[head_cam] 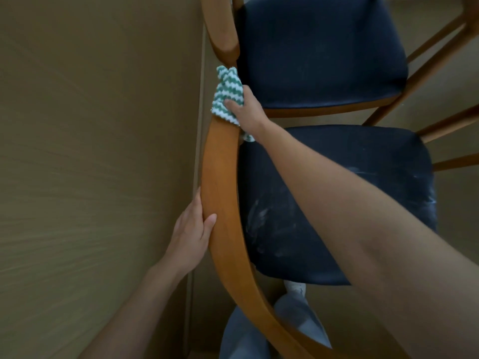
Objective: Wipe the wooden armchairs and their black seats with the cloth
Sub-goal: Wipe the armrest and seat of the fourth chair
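Beige wall (90, 151) fills the left half; beige floor (457, 203) shows at right. Two wooden armchairs stand in line along the wall, seen from above.

Near armchair (261, 301): black seat (272, 229) marked with pale smears and streaks. Its curved armrest (220, 177) runs close beside the wall.
Far armchair (331, 111): black seat (318, 53) with no obvious smears. The end of its armrest (220, 24) lies just beyond the near one.

Grey trouser legs (241, 338) at bottom centre, below the armrest.

Left grip (191, 234) — holds the near armrest midway along, thumb on the top face, fingers round the wall-side edge.
Right grip (246, 110) — arm crosses over the near seat. The grip is closed round a green-and-white zigzag cloth (225, 92), thumb on top, pressing it onto the far end of the near armrest. The cloth's upper edge touches the tip of the far armrest.
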A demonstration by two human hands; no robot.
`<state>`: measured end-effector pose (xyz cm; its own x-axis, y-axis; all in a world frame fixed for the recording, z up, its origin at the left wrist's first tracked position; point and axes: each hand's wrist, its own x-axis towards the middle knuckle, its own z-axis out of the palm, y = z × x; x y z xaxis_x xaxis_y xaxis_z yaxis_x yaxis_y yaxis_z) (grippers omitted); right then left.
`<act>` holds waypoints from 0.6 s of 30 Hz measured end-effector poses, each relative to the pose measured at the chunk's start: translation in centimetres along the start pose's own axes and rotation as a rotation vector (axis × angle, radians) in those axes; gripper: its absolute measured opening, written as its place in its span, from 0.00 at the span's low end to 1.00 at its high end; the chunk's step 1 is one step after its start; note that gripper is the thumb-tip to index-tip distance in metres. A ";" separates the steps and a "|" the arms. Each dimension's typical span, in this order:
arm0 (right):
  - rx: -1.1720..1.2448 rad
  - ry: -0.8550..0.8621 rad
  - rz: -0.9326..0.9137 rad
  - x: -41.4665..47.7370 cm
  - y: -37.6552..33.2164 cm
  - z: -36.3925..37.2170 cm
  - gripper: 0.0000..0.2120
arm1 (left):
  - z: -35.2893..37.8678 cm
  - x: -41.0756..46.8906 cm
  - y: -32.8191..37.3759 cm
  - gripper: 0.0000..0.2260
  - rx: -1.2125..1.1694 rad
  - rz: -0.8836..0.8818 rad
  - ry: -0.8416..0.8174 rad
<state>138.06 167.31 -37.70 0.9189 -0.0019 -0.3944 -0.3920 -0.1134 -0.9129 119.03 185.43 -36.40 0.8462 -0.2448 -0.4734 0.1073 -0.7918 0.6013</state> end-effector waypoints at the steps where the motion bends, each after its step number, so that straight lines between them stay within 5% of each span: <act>1: 0.014 0.012 0.006 -0.3 0.3 0.1 0.20 | 0.0 0.0 0.2 0.30 0.000 -0.003 0.004; 8: 0.228 -0.073 0.052 -10.3 3.0 2.3 0.27 | -0.1 0.2 0.2 0.28 0.022 -0.015 0.023; 14: 0.078 -0.286 0.139 -22.5 7.2 3.3 0.28 | 0.1 0.0 0.8 0.26 0.019 -0.050 0.070; 18: -0.301 -0.500 0.212 -28.6 8.4 0.6 0.30 | 0.0 -0.2 1.6 0.26 0.040 -0.114 0.043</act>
<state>108.46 167.03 -34.15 0.6623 0.4024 -0.6320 -0.4677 -0.4369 -0.7684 119.07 184.24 -35.34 0.8515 -0.1282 -0.5085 0.1838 -0.8351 0.5184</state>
